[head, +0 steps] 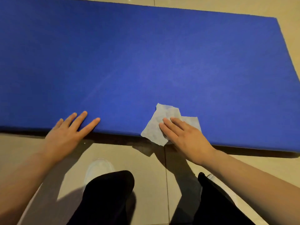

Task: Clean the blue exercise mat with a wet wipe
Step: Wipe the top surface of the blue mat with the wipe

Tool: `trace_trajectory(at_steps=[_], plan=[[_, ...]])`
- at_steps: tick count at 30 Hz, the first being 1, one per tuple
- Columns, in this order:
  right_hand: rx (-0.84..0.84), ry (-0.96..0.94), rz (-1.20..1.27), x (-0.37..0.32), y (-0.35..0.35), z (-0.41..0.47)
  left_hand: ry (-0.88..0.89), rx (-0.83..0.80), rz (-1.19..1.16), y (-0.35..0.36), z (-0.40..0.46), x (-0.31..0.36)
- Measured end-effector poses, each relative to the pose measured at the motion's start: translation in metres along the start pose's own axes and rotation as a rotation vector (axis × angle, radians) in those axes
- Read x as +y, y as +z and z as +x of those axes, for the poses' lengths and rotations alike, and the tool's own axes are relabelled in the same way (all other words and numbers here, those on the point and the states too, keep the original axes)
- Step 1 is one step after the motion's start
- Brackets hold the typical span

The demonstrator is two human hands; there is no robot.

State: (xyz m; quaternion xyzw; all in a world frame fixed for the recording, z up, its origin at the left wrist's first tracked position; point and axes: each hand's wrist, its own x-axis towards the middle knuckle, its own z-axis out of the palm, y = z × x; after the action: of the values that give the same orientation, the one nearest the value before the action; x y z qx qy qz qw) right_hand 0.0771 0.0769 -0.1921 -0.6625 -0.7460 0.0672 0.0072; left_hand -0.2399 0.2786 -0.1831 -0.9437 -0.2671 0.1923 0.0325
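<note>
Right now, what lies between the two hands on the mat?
Only bare blue mat and its near edge lie between the left hand and the wipe under the right hand, in the head view.

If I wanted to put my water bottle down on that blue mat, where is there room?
Nearly all of the blue mat beyond the hands is bare, out to its far edge. Only the near edge is crowded: the left hand lies flat there, and the right hand presses the wipe.

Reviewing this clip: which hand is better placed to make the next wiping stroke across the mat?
The right hand. Its straight fingers already press the wet wipe flat on the blue exercise mat at the near edge. The left hand rests bare on that edge, apart from the wipe, likely just steadying.
</note>
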Motion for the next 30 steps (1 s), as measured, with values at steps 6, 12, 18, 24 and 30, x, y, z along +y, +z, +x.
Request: trace_trajectory(at_steps=[6, 12, 18, 24, 30], plan=[[-0.093, -0.179, 0.000, -0.022, 0.030, 0.003, -0.135, -0.018, -0.179, 0.038, -0.025, -0.001], [-0.087, -0.097, -0.047, 0.013, 0.045, -0.031, 0.004, 0.010, -0.221, 0.026, 0.013, 0.052], [-0.254, 0.161, -0.128, 0.065, 0.037, -0.080, 0.202, -0.278, -0.049, 0.001, 0.072, 0.100], [-0.299, 0.222, -0.136, 0.090, 0.050, -0.120, 0.199, -0.283, 0.015, -0.007, 0.072, 0.113], [-0.266, 0.391, -0.049, 0.115, 0.043, -0.156, 0.174, -0.325, 0.083, -0.005, 0.072, 0.099]])
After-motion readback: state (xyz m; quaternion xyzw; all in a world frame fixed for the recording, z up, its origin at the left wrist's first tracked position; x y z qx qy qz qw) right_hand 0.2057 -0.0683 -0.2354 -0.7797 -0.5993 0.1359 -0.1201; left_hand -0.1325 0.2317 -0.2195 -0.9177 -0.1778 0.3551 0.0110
